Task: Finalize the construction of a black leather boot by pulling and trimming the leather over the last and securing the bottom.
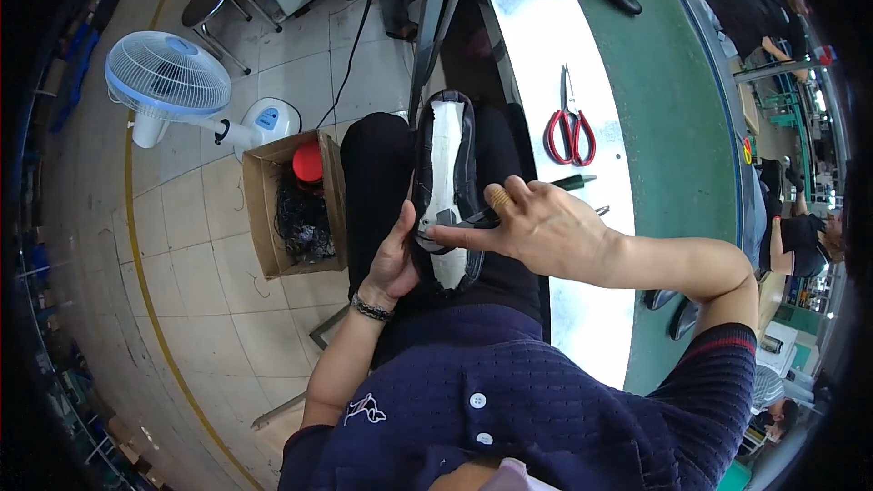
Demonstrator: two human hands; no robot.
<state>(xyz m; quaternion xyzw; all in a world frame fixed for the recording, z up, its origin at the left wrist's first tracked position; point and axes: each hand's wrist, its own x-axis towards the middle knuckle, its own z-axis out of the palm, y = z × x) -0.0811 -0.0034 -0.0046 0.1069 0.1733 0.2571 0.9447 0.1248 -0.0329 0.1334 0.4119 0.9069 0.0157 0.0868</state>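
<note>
Dark shoe upper with pale underside (446,145) is held sole-up, toe-to-heel lengthwise, over the lap (375,164), presumably so the underside faces the eyes. Its near end is steadied by the left hand (393,264): thumb along the side, fingers mostly hidden. Dark-handled metal tool (446,217), type unclear, is gripped in the right hand (550,229), index finger extended onto the shoe, likely for control. Yellow finger wrap (499,199) probably worn as protection. Red-handled scissors (570,138) are parked on the metal benchtop (591,309), apparently for easy right-side reach.
</note>
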